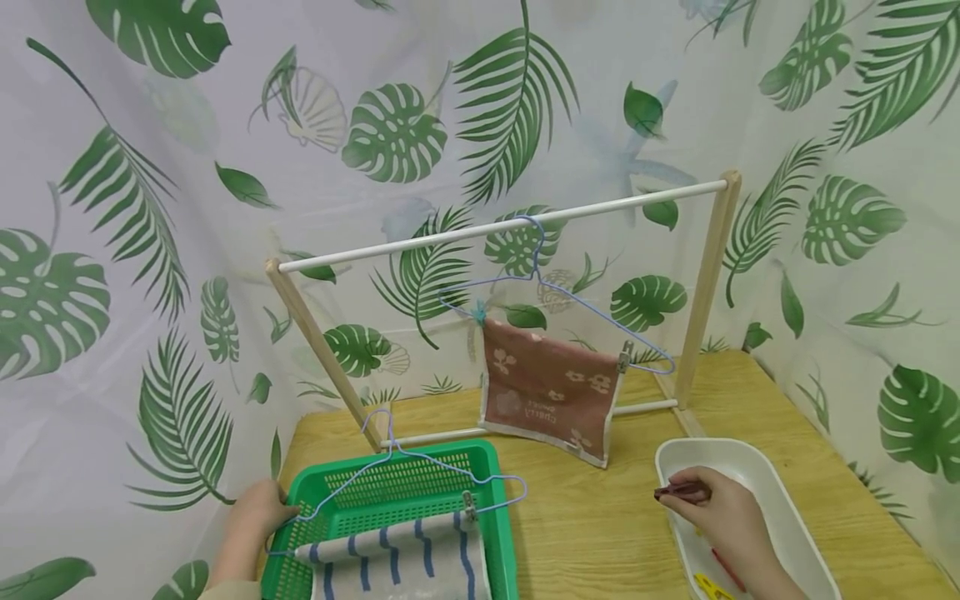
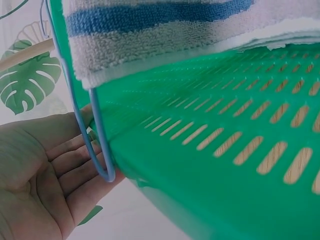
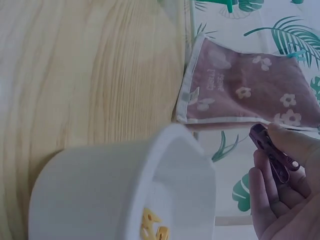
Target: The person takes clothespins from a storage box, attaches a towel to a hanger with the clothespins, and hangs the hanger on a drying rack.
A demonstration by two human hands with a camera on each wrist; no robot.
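Observation:
My right hand (image 1: 723,508) pinches a dark maroon clothespin (image 3: 270,150) between thumb and fingers, over the white tub (image 1: 678,450). At the green basket's left edge, my left hand (image 1: 258,512) reaches its extended fingers behind the end loop of a blue wire hanger (image 2: 102,155), fingertips at the basket (image 2: 150,185). That hanger lies across the basket. A white towel with blue stripes (image 1: 397,558) hangs along its bottom bar, and a grey clip (image 1: 468,505) holds the towel's right corner.
A wood-and-white drying rack (image 1: 420,242) stands behind. From its top bar hangs another blue hanger (image 1: 592,307) with a reddish-brown flowered cloth (image 1: 551,392), clipped by a teal clip (image 1: 480,312) and a grey clip (image 1: 626,357). Yellow clothespins (image 1: 711,587) lie in the tub.

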